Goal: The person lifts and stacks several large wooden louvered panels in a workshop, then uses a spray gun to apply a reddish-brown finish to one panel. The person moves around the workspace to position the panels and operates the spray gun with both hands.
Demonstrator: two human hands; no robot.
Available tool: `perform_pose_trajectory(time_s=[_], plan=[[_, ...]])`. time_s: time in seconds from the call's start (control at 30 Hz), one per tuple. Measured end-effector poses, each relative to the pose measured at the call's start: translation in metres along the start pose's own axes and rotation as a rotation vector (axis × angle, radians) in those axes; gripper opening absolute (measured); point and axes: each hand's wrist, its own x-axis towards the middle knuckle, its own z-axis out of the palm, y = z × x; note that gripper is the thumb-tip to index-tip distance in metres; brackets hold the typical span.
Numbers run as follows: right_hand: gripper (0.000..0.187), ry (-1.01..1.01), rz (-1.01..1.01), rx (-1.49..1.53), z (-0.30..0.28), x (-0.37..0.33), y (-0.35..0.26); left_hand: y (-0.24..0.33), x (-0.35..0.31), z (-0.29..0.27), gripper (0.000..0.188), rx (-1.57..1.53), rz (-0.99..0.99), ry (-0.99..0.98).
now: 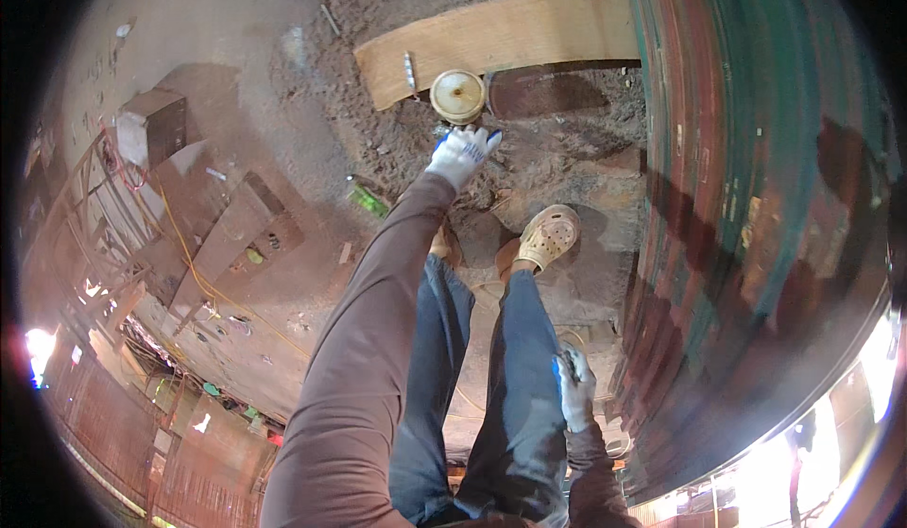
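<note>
My left hand (463, 153), in a white glove with blue fingertips, reaches out over the dirt ahead of my feet. Its fingers are curled against the near side of a round, cream-coloured container (458, 95), seen from above. What they grip is hidden beneath the glove. Beside my right leg hangs my right hand (574, 388), in a white glove with blue and dark patches. Those fingers are bent, and I cannot make out anything in them. A small silvery stick-like piece (409, 72) lies on a wooden board (510, 37) behind the container.
A tall green and rust-red ribbed surface (737, 178) rises along my right. On the left stand box-shaped blocks (151, 127) with a yellow cord (194, 264) running past. A green bottle-like item (367, 199) lies near my feet, left of my clog (550, 235).
</note>
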Motion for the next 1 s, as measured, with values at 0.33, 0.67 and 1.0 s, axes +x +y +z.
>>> perform_pose_trajectory(time_s=[0.33, 0.67, 1.0], plan=[[0.038, 0.054, -0.228, -0.015, -0.019, 0.01, -0.05, 0.017, -0.025, -0.013, 0.051, -0.227, 0.112, -0.29], [0.046, -0.038, -0.578, 0.026, -0.107, -0.178, -0.266, 0.167, -0.318, -0.447, 0.041, -0.264, 0.18, 0.317], [0.055, -0.157, -0.909, 0.388, -0.154, -0.401, -0.366, 0.243, -0.525, -0.69, 0.035, -0.257, 0.351, 0.438]])
